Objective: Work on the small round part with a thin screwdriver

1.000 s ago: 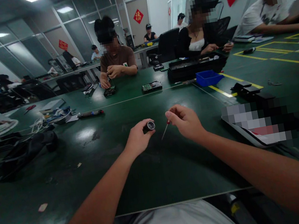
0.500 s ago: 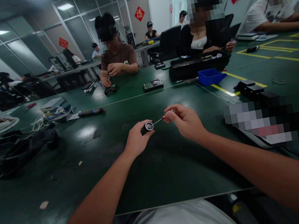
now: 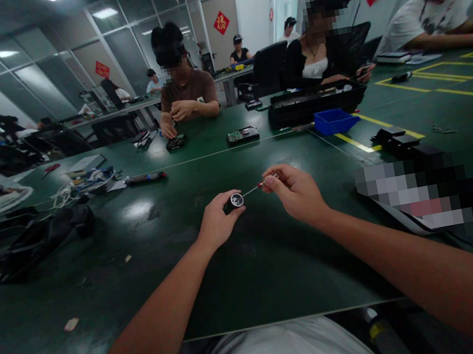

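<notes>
Over the middle of the green table, my left hand (image 3: 218, 221) is closed around a small black cylindrical part (image 3: 236, 201) with a silver ring at its end. The ringed end faces up and to the right. My right hand (image 3: 298, 193) pinches the handle of a screwdriver (image 3: 260, 185), red at the collar, with a thin metal shaft. Its shaft slants down to the left and the tip meets the rim area of the black part. Whether the tip touches a screw is too small to tell.
A circuit-board device (image 3: 242, 135), a blue bin (image 3: 335, 121) and a long black case (image 3: 317, 103) lie ahead. Black parts (image 3: 46, 238) and cables (image 3: 63, 195) are at left; a blurred sheet (image 3: 409, 195) is at right. A co-worker (image 3: 187, 91) sits opposite.
Both hands keep their grip, with the screwdriver still against the black part. The whole view has shifted very slightly; little else differs.
</notes>
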{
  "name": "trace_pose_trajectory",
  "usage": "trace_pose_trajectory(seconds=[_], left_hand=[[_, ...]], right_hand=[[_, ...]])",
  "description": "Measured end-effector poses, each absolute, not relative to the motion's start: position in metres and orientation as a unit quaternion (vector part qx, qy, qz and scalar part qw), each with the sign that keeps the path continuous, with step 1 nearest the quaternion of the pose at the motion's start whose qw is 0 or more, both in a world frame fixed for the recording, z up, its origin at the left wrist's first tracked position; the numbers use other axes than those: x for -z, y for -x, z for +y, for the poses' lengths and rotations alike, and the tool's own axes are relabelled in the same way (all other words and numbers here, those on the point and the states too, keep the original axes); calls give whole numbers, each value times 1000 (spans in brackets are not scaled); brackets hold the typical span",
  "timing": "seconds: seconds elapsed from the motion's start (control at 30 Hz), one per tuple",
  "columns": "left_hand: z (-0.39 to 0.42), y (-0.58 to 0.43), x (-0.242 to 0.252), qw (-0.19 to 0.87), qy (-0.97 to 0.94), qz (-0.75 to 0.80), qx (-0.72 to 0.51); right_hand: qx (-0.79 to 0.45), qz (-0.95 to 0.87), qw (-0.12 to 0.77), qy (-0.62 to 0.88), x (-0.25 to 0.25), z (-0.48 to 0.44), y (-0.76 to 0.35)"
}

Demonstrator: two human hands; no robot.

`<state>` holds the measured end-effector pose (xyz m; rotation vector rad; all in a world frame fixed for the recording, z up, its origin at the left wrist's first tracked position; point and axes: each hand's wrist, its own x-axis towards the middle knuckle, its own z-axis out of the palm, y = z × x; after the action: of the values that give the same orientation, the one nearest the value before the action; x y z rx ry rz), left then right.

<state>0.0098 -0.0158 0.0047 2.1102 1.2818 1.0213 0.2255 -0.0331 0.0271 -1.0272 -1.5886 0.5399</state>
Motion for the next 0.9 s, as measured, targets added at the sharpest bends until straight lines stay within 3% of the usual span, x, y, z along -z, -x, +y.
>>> trace_pose_trajectory(seconds=[0.2, 0.43, 0.9], left_hand=[[-15, -8, -3, 205, -788, 445, -372], [-14, -7, -3, 198, -799, 434, -367], [-15, -7, -4, 198, -799, 447, -350]], right_hand=[[-115, -700, 507, 490, -35, -38, -227], [-153, -748, 477, 435, -33, -38, -227], [-174, -732, 468, 464, -31, -40, -223]])
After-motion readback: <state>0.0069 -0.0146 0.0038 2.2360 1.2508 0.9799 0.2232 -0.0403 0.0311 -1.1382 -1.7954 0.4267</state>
